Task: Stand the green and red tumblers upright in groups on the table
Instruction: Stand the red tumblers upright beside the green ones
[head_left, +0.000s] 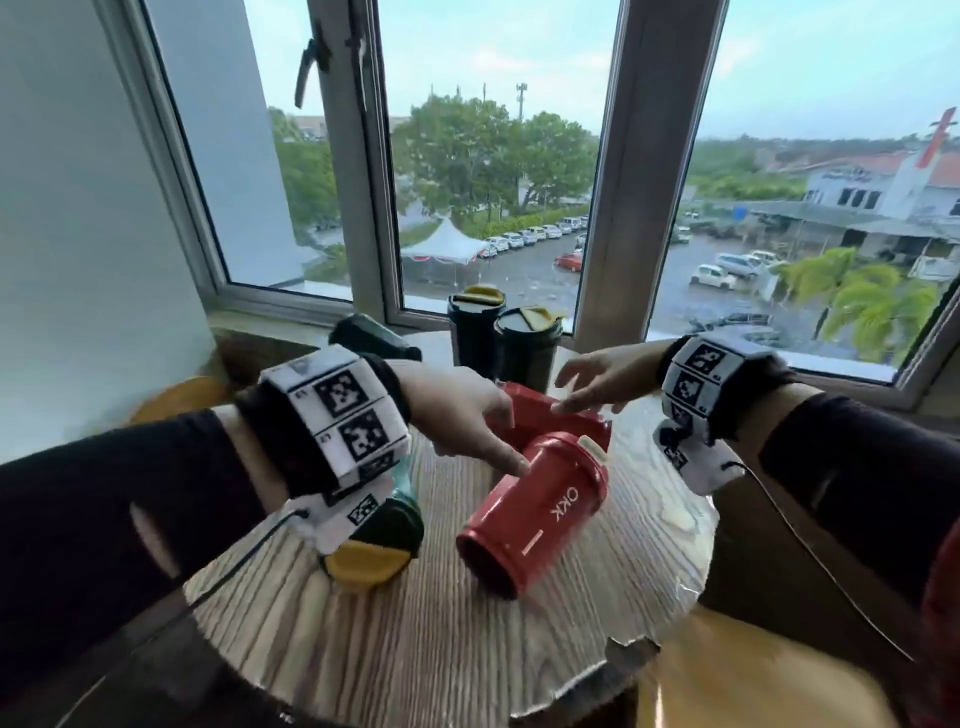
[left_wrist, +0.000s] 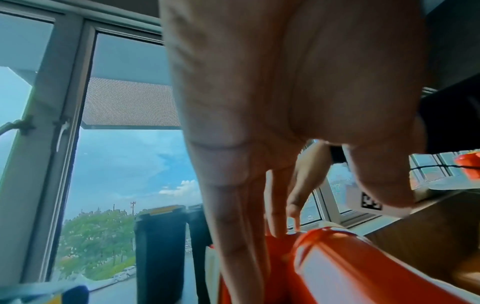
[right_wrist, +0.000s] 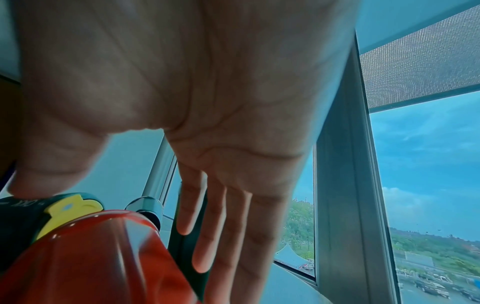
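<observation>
Two red tumblers lie on their sides on the round wooden table (head_left: 441, 623): a near one (head_left: 535, 514) marked OKK and a far one (head_left: 556, 418) behind it. My left hand (head_left: 483, 426) reaches over them with straight fingers, its thumb touching the near red tumbler (left_wrist: 363, 267). My right hand (head_left: 566, 392), fingers straight, touches the far red tumbler (right_wrist: 91, 257) with its fingertips. Two dark green tumblers (head_left: 475, 327) (head_left: 527, 348) stand upright at the back. Another green tumbler (head_left: 379, 545) with a yellow lid lies under my left wrist. One more green tumbler (head_left: 374, 338) lies at the back left.
The window frame (head_left: 608, 208) and sill rise right behind the table. A yellow seat (head_left: 176, 397) shows at the left and another yellow surface (head_left: 753, 686) at the lower right. The table's front right edge (head_left: 628, 649) is chipped.
</observation>
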